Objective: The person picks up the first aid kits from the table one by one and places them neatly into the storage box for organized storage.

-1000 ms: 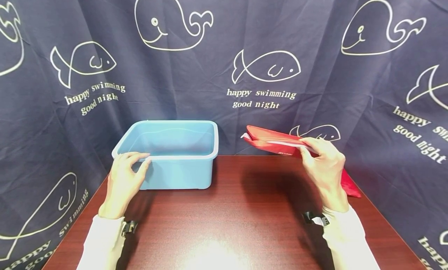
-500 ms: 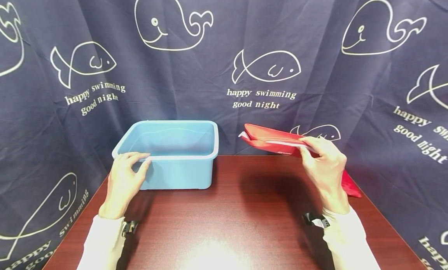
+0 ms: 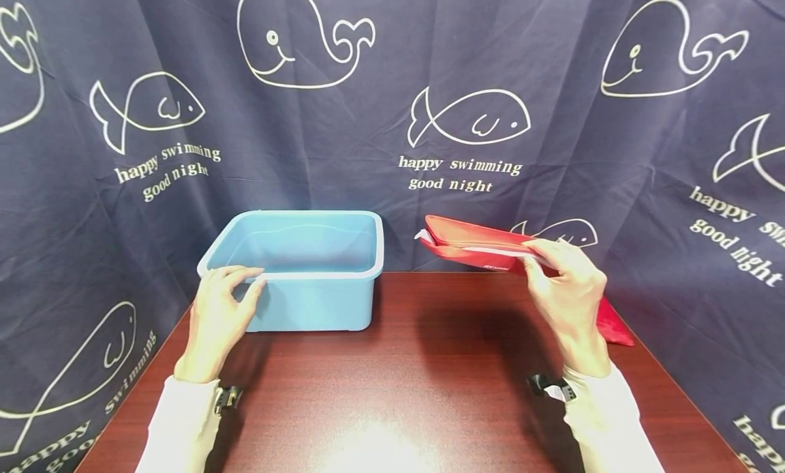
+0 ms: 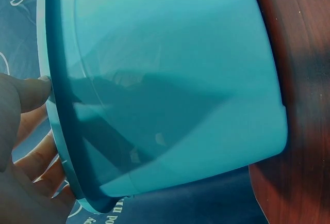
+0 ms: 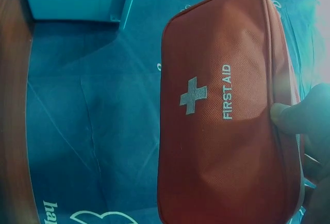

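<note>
A light-blue plastic bin (image 3: 313,302) stands on the table at the left, its inside visible from above. My left hand (image 3: 223,313) holds its near rim, thumb on the outer side and fingers over the edge; in the left wrist view the thumb (image 4: 36,92) lies against the rim. To the right, my right hand (image 3: 567,289) pinches a red first aid pouch (image 3: 475,245) by one long edge, above the table. Its face, with a pale cross and "FIRST AID" lettering, shows in the right wrist view, where the pouch (image 5: 221,152) hangs apart from the bin.
A red item (image 3: 613,326), partly hidden behind my right wrist, lies by the table's right edge. The dark red-brown table (image 3: 392,371) meets a navy curtain (image 3: 392,125) with whale and fish drawings at the back and both sides.
My right hand has brought the first aid pouch's far end slightly left and up. The left hand and the bin stay where they were.
</note>
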Action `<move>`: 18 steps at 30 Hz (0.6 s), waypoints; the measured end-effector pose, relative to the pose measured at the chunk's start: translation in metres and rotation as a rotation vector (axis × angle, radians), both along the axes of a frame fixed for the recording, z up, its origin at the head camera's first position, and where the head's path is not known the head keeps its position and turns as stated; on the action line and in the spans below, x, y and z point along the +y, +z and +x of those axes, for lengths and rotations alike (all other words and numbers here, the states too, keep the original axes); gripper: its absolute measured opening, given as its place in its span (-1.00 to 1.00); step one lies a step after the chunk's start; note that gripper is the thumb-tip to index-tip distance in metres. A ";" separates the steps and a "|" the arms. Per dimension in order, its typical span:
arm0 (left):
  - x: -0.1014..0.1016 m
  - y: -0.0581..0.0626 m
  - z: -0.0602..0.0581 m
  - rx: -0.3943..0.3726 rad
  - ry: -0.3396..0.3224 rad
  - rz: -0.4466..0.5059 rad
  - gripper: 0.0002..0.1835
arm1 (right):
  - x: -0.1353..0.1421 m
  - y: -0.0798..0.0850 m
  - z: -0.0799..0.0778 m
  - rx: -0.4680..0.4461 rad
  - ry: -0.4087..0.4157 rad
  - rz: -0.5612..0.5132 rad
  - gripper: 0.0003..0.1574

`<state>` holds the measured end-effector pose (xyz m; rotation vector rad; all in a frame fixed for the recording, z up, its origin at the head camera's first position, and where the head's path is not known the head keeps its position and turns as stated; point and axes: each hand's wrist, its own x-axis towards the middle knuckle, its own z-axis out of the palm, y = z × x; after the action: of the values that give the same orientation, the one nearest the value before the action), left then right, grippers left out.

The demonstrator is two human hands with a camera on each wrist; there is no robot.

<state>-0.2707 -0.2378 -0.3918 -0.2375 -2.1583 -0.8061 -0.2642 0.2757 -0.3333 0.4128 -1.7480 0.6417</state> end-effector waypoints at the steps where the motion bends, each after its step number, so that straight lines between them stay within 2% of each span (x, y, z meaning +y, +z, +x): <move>1: 0.000 0.000 0.000 -0.002 0.001 0.002 -0.80 | -0.001 0.000 0.000 0.003 0.001 -0.001 -0.78; 18: -0.001 -0.003 -0.002 -0.004 0.011 -0.002 -0.79 | -0.023 0.002 -0.011 -0.018 0.045 -0.022 -0.78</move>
<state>-0.2729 -0.2392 -0.3947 -0.2252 -2.1622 -0.7983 -0.2751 0.2531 -0.3317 0.4330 -1.7515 0.6986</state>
